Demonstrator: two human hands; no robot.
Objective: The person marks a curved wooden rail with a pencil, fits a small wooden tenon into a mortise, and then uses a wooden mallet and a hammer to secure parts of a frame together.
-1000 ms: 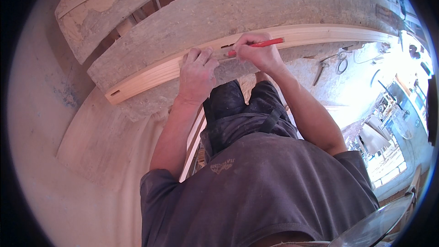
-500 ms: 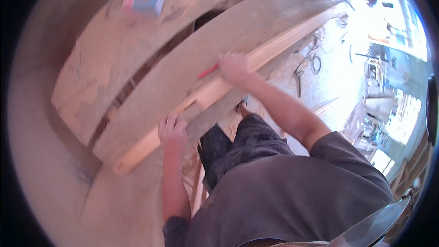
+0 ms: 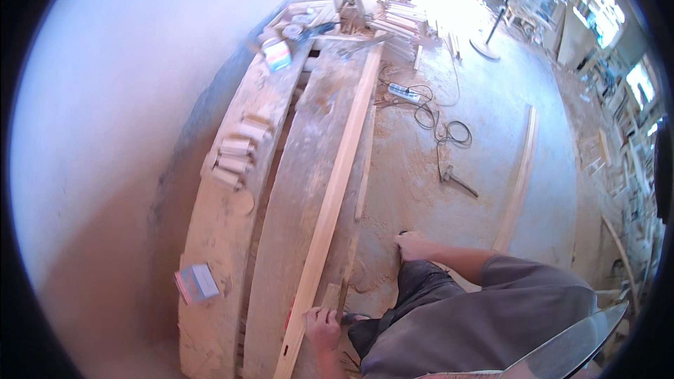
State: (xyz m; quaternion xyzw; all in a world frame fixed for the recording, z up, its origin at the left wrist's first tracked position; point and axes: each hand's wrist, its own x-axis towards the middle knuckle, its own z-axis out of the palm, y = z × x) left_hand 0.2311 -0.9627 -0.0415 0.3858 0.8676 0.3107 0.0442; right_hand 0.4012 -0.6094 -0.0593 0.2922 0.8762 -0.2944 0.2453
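A long pale wooden beam [image 3: 330, 217] lies lengthwise on a rough plank bench, with a small slot cut near its close end. My left hand [image 3: 323, 328] is at the beam's right edge, fingers curled against it, beside a short wood piece [image 3: 330, 297]. A red pencil-like stick [image 3: 290, 312] shows partly at the beam's left side. My right hand [image 3: 414, 245] is off the beam, above my knee. Its fingers are closed, and a small dark bit shows at them; what they hold, if anything, I cannot make out.
On the bench's left plank [image 3: 210, 238] lie several short wood blocks [image 3: 235, 154], a round disc [image 3: 243, 202] and a small box [image 3: 199, 283]. A hammer [image 3: 460, 181], cables [image 3: 458, 133], a power strip [image 3: 404, 92] and a long board [image 3: 519, 175] are on the floor.
My view has turned toward the bench's far end. My right hand has left the beam and moved right, near my knee. The red stick it held is now beside the beam. My left hand remains at the beam.
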